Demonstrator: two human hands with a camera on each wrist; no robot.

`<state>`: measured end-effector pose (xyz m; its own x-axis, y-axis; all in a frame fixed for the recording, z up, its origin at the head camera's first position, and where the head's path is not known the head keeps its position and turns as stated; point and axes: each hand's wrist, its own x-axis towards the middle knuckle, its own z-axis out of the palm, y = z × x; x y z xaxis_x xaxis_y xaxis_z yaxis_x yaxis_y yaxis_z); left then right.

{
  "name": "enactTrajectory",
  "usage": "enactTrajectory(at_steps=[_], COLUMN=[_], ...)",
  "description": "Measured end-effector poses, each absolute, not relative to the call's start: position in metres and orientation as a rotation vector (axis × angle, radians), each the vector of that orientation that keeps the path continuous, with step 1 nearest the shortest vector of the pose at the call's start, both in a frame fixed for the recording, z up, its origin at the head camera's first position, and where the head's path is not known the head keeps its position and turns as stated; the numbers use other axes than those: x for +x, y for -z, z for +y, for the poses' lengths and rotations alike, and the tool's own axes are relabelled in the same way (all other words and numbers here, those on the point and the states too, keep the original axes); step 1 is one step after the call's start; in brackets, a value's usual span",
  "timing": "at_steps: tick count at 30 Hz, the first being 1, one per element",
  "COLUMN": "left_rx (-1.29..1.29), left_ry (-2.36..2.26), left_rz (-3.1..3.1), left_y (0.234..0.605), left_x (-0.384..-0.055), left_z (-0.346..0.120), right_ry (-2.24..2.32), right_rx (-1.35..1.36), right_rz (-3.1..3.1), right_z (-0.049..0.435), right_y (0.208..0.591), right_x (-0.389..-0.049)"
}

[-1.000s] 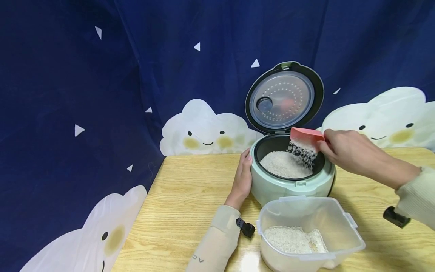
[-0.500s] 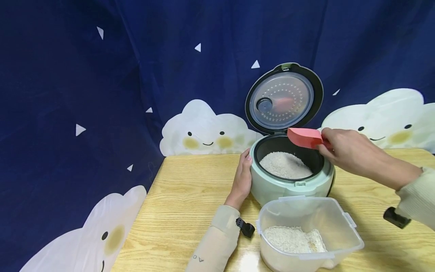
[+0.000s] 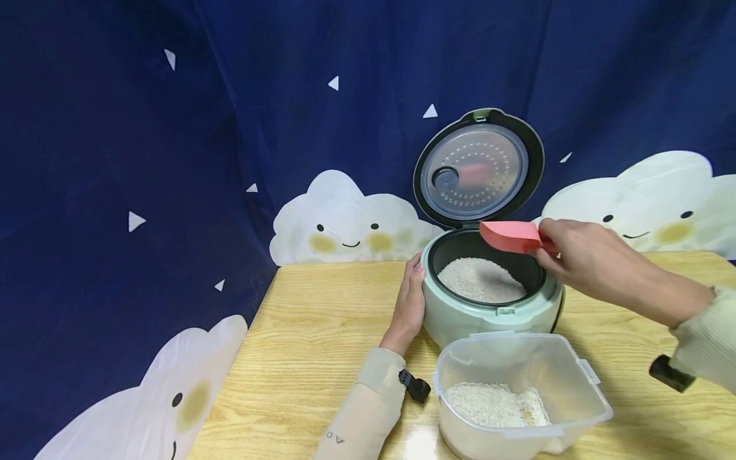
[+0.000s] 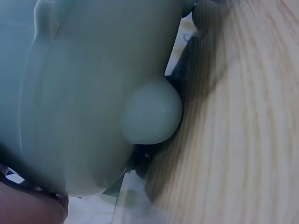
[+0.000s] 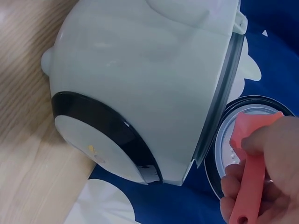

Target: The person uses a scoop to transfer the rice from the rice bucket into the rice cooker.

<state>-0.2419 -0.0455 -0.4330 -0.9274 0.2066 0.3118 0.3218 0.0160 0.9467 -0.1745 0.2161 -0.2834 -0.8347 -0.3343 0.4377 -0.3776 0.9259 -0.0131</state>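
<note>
A pink scoop [image 3: 510,237] is in my right hand [image 3: 592,262], tilted over the mouth of the pale green rice cooker [image 3: 489,322]. In the right wrist view, fingers and thumb wrap the handle of the scoop [image 5: 252,186]. White rice [image 3: 480,280] is heaped in the cooker's dark inner pot [image 3: 454,246]. Against the left side of the cooker rests my left hand [image 3: 410,303], its fingers lying along the wall. The left wrist view shows mostly the cooker's curved body [image 4: 84,102], with a bit of the hand [image 4: 30,205] at the lower left corner.
Directly in front of the cooker stands a clear plastic bin [image 3: 575,399] with more rice [image 3: 489,404] in it. The cooker's lid [image 3: 477,169] stands raised at the back, near a dark blue cloth [image 3: 345,115] with clouds. Everything sits on a wooden table [image 3: 322,332].
Rice was pouring from the scoop into the pot a second ago; the falling stream is gone now. The scoop has turned over and shifted slightly left. The left hand has stayed on the cooker.
</note>
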Motion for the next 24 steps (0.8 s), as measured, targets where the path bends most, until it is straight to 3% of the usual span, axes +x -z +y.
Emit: enactTrajectory(at_steps=[24], left_rx=[-0.673], left_ry=[2.096], left_rz=[-2.154], left_y=[0.437], left_x=[-0.239], left_z=[-0.043], right_ry=[-0.206], right_rx=[0.603], right_rz=[-2.646], right_z=[0.204], right_y=[0.290], right_x=[-0.141])
